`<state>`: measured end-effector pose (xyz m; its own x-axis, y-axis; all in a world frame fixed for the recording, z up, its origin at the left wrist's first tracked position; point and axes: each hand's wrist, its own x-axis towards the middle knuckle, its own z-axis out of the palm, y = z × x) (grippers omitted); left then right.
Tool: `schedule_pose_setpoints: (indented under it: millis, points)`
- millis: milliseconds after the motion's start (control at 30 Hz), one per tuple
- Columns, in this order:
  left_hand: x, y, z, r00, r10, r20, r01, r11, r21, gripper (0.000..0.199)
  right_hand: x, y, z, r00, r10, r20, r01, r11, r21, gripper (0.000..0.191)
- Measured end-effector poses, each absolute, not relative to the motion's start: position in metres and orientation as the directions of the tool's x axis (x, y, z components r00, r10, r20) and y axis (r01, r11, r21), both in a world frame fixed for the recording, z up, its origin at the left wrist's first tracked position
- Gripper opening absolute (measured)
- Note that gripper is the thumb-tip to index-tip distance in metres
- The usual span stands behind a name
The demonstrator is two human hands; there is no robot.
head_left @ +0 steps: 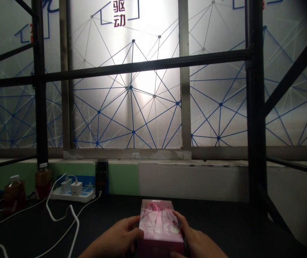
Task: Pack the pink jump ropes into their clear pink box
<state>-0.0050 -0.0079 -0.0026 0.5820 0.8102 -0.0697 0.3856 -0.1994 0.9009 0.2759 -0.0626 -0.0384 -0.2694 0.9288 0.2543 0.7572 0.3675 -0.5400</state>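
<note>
LEFT HAND: touches the near left side of the pink box; the left hand has its thumb bent against the edge, its grip closed on the box from that side.
RIGHT HAND: on the opposite side; the right hand lays a finger along the box's upper right edge, its grip pressed to that side.
PINK BOX: the pink box is between both hands, at the near middle of the black table, with a clear top showing pink contents.
LEFT OF TABLE: a white power strip holds two white plugs; white cables trail nearby; two bottles with white caps stand farther left.
BEHIND: a dark metal frame crosses before frosted windows.
</note>
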Motion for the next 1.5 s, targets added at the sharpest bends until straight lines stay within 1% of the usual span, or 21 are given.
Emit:
schedule_pose_setpoints:
  millis: [67, 133, 200, 300, 400, 500, 633, 733, 833, 900, 1000, 1067, 1167, 1233, 1333, 1367, 1400, 1433, 1467, 1500]
  points:
    - [-0.005, -0.01, -0.002, 0.571, 0.821, -0.012, 0.422, -0.281, 0.862, 0.051, 0.274, -0.064, -0.034, -0.299, 0.929, 0.217, 0.782, 0.369, -0.502, 0.092]
    - [-0.005, -0.015, 0.0, 0.538, 0.841, 0.063, 0.477, -0.365, 0.8, 0.054, 0.273, -0.067, -0.028, -0.319, 0.931, 0.176, 0.799, 0.364, -0.478, 0.087]
    - [-0.007, -0.021, 0.005, 0.527, 0.843, 0.112, 0.534, -0.43, 0.727, 0.059, 0.272, -0.07, -0.022, -0.32, 0.931, 0.175, 0.808, 0.364, -0.463, 0.082]
    - [-0.009, -0.028, 0.013, 0.557, 0.823, 0.11, 0.596, -0.488, 0.638, 0.058, 0.272, -0.073, -0.018, -0.318, 0.934, 0.163, 0.817, 0.358, -0.453, 0.082]
    - [-0.011, -0.031, 0.017, 0.576, 0.812, 0.097, 0.625, -0.513, 0.589, 0.058, 0.272, -0.072, -0.017, -0.324, 0.94, 0.104, 0.838, 0.337, -0.43, 0.084]
    - [-0.012, -0.031, 0.017, 0.582, 0.809, 0.083, 0.638, -0.517, 0.571, 0.061, 0.27, -0.071, -0.013, -0.331, 0.94, 0.088, 0.849, 0.337, -0.407, 0.085]
    - [-0.016, -0.029, 0.017, 0.613, 0.786, 0.084, 0.631, -0.551, 0.546, 0.07, 0.27, -0.077, -0.001, -0.333, 0.941, 0.067, 0.846, 0.329, -0.419, 0.084]
    - [-0.017, -0.029, 0.019, 0.635, 0.769, 0.072, 0.624, -0.566, 0.539, 0.073, 0.276, -0.086, 0.012, -0.379, 0.924, 0.047, 0.793, 0.35, -0.499, 0.085]
    - [-0.014, -0.028, 0.02, 0.654, 0.755, 0.049, 0.604, -0.56, 0.567, 0.063, 0.285, -0.092, 0.022, -0.44, 0.897, 0.031, 0.714, 0.37, -0.594, 0.085]
    - [-0.013, -0.027, 0.021, 0.657, 0.752, 0.053, 0.599, -0.564, 0.569, 0.059, 0.29, -0.093, 0.024, -0.445, 0.895, 0.041, 0.686, 0.37, -0.627, 0.086]
    - [-0.013, -0.028, 0.023, 0.655, 0.755, 0.035, 0.621, -0.564, 0.545, 0.063, 0.292, -0.088, 0.02, -0.426, 0.903, 0.048, 0.675, 0.353, -0.648, 0.087]
    - [-0.014, -0.03, 0.025, 0.655, 0.755, 0.013, 0.632, -0.558, 0.538, 0.069, 0.29, -0.083, 0.015, -0.402, 0.914, 0.058, 0.689, 0.344, -0.638, 0.081]
    - [-0.014, -0.034, 0.027, 0.625, 0.781, -0.004, 0.657, -0.524, 0.542, 0.074, 0.282, -0.078, 0.007, -0.341, 0.936, 0.089, 0.758, 0.33, -0.562, 0.068]
    - [-0.012, -0.036, 0.028, 0.593, 0.805, 0.003, 0.678, -0.502, 0.538, 0.068, 0.277, -0.077, 0.002, -0.314, 0.943, 0.109, 0.796, 0.324, -0.511, 0.063]
    - [-0.008, -0.039, 0.027, 0.571, 0.82, 0.035, 0.691, -0.503, 0.52, 0.053, 0.275, -0.076, 0.0, -0.293, 0.95, 0.108, 0.827, 0.309, -0.47, 0.058]
    - [-0.006, -0.039, 0.027, 0.568, 0.822, 0.046, 0.692, -0.507, 0.513, 0.05, 0.275, -0.076, 0.0, -0.276, 0.953, 0.124, 0.847, 0.302, -0.438, 0.058]
    - [-0.005, -0.04, 0.026, 0.565, 0.823, 0.058, 0.692, -0.512, 0.509, 0.047, 0.274, -0.075, 0.001, -0.253, 0.951, 0.181, 0.87, 0.305, -0.388, 0.059]
    - [-0.004, -0.04, 0.025, 0.567, 0.821, 0.072, 0.688, -0.52, 0.506, 0.046, 0.273, -0.076, 0.003, -0.238, 0.928, 0.287, 0.888, 0.328, -0.322, 0.058]
    - [-0.003, -0.04, 0.024, 0.572, 0.816, 0.084, 0.682, -0.529, 0.505, 0.045, 0.271, -0.078, 0.004, -0.245, 0.865, 0.438, 0.894, 0.376, -0.243, 0.053]
    - [-0.003, -0.04, 0.023, 0.578, 0.811, 0.094, 0.675, -0.539, 0.504, 0.045, 0.268, -0.081, 0.005, -0.282, 0.741, 0.609, 0.877, 0.457, -0.15, 0.044]
